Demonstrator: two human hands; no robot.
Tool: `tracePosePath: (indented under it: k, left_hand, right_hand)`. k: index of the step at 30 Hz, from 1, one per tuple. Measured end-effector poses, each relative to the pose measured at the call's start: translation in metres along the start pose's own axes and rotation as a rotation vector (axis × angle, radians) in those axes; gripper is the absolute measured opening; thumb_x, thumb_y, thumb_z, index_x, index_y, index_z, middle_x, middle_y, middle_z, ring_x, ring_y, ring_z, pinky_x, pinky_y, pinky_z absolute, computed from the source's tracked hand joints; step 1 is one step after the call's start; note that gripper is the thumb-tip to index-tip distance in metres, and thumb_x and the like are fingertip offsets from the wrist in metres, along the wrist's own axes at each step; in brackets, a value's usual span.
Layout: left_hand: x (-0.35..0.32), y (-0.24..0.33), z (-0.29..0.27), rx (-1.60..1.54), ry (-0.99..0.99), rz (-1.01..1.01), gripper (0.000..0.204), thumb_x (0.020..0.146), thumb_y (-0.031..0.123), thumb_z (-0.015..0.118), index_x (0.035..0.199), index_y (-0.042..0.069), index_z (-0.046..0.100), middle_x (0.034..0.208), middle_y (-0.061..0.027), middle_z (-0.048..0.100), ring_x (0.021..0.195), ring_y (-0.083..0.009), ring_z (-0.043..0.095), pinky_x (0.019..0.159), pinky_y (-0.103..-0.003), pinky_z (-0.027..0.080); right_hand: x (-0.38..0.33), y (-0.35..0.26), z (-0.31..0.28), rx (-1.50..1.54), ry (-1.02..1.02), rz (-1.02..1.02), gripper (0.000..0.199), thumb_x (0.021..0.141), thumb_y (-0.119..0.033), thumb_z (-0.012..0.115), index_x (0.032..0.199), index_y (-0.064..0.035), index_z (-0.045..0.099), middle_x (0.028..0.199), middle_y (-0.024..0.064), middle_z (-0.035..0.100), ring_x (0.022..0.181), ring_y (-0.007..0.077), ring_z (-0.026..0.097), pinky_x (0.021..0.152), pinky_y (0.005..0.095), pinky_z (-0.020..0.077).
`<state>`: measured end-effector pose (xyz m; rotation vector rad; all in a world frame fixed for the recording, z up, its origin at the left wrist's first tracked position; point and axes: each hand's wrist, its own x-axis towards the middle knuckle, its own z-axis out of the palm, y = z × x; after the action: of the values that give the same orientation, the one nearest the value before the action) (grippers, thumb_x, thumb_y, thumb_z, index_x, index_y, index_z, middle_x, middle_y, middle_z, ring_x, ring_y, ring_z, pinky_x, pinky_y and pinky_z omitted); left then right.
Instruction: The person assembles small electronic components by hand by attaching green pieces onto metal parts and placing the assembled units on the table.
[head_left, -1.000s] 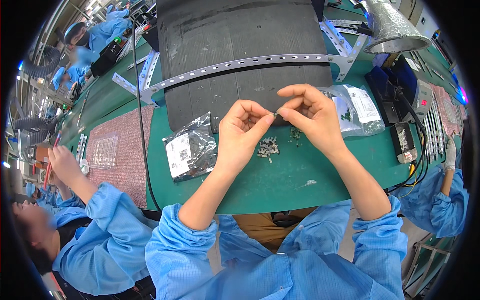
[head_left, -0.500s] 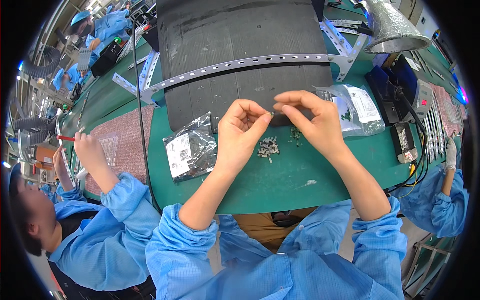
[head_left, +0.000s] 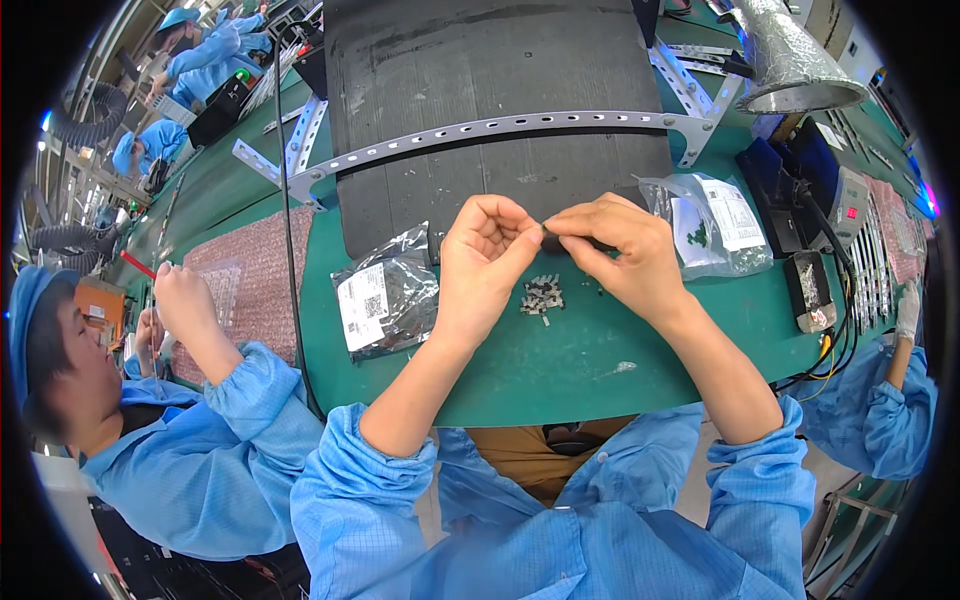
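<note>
My left hand [head_left: 484, 262] pinches a tiny dark piece [head_left: 544, 230] between thumb and forefinger, over the green bench. Against it come the fingertips of my right hand [head_left: 628, 246], also closed in a pinch; whatever they hold is too small to name. Just below my fingertips lies a small pile of white and black parts [head_left: 542, 295], which look like little connectors. Beside my left wrist sits a shiny dark bag [head_left: 405, 300] with a white label. Past my right hand rests a clear plastic bag [head_left: 745, 262] with small green pieces inside.
A slotted metal bar [head_left: 500, 124] crosses a black board [head_left: 480, 60] ahead. On the right stand a small open box of parts [head_left: 812, 290], cables and a blue device [head_left: 785, 185]. At left, a co-worker [head_left: 190, 460] holds a red-handled tool near pink bubble wrap [head_left: 270, 250].
My right fingers have closed from an open curve and moved left to meet the left fingertips. Small pieces under my right hand are now mostly covered. The co-worker's head has lifted.
</note>
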<state>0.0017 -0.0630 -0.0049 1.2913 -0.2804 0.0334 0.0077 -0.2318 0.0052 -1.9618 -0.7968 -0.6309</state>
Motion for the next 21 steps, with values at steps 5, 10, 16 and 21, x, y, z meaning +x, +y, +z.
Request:
tracePosePath:
  k: [5,10,16,21]
  left_hand:
    - [0.001,-0.001,0.001,-0.025,-0.016,-0.015,0.020,0.080,-0.001,0.060,0.096,0.002,0.048,0.087,-0.0043,0.057,0.080,-0.0084,0.055,0.073,-0.022,0.046]
    - [0.000,0.004,0.000,0.019,-0.055,-0.103,0.024,0.081,0.002,0.062,0.100,0.001,0.048,0.088,-0.0061,0.060,0.080,-0.0097,0.057,0.072,-0.022,0.047]
    - [0.005,0.017,-0.022,0.488,-0.083,0.040,0.019,0.079,0.009,0.064,0.095,0.000,0.059,0.087,-0.0049,0.063,0.072,-0.0067,0.055,0.065,-0.021,0.044]
    - [0.005,0.038,-0.037,0.941,-0.113,0.023,0.010,0.074,0.006,0.064,0.083,0.001,0.065,0.069,-0.0027,0.060,0.061,-0.0082,0.048,0.055,-0.023,0.040]
  right_hand:
    - [0.001,-0.005,-0.002,0.154,-0.018,0.206,0.015,0.071,0.001,0.066,0.086,-0.0017,0.067,0.086,0.0071,0.066,0.071,0.0141,0.060,0.062,0.0245,0.0484]
    - [0.002,0.001,-0.011,0.158,-0.100,0.262,0.011,0.073,-0.002,0.067,0.083,-0.0001,0.066,0.084,0.0058,0.063,0.071,0.0122,0.059,0.061,0.0247,0.0478]
    - [0.002,0.014,-0.036,-0.134,-0.509,0.166,0.012,0.066,-0.003,0.067,0.078,-0.0011,0.065,0.075,0.0084,0.061,0.075,0.0210,0.057,0.068,0.0296,0.0459]
    - [0.003,0.013,-0.036,-0.119,-0.489,0.124,0.012,0.064,-0.004,0.068,0.076,-0.0013,0.065,0.076,0.0086,0.061,0.077,0.0239,0.056,0.070,0.0325,0.0456]
